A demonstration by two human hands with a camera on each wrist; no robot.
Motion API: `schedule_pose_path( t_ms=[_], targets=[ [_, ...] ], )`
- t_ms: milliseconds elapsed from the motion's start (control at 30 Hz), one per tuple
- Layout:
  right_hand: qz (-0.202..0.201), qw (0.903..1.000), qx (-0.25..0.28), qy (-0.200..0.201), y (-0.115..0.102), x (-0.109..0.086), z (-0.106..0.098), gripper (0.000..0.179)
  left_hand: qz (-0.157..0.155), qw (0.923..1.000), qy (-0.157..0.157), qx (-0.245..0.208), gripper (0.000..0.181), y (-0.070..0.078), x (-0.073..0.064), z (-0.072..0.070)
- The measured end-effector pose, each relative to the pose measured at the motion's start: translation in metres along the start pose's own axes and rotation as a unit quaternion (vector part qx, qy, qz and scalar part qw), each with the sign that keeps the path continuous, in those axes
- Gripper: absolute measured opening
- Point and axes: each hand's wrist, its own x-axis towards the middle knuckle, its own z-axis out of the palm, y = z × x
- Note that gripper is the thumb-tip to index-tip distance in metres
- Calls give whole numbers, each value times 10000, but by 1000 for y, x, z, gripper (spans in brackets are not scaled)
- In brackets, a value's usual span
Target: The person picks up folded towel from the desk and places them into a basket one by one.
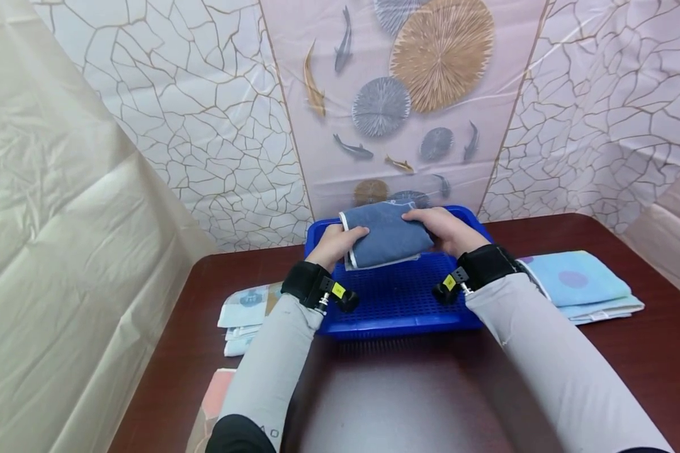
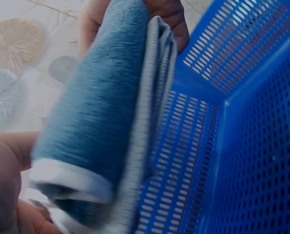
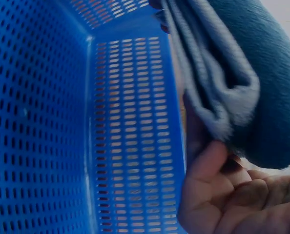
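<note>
A folded blue towel with white edging is held up over the far part of a blue plastic basket. My left hand grips its left end, thumb on top. At the other end my right hand pinches it, thumb above and fingers beneath. In the left wrist view the towel shows its rolled fold and pale underside layers. The right wrist view shows the fingers under the stacked layers. Only bare perforated floor and walls show inside the basket.
Folded light-blue towels lie on the dark red table to the right. More folded towels lie left of the basket, and a pink-and-brown cloth sits near the left forearm. A patterned sheet hangs behind the table.
</note>
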Motion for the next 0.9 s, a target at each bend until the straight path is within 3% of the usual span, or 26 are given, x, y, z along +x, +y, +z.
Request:
schedule_pose_path(
  t_ms=[367,467,800,900],
  targets=[
    [542,9952,-680,-445,6,12,-3,75,-327,9974,-433,478,43,-5,6,1],
    [723,9933,-686,-590,6,15,-1,76,-466,9956,-473,667,51,-4,5,1],
    [1370,9852,-705,-745,18,25,-3,72,-630,9820,-905,1534,61,-5,5,10],
    [1543,9809,-898,-767,27,27,-5,70,-739,9784,-1155,1545,61,-10,8,15]
  ],
)
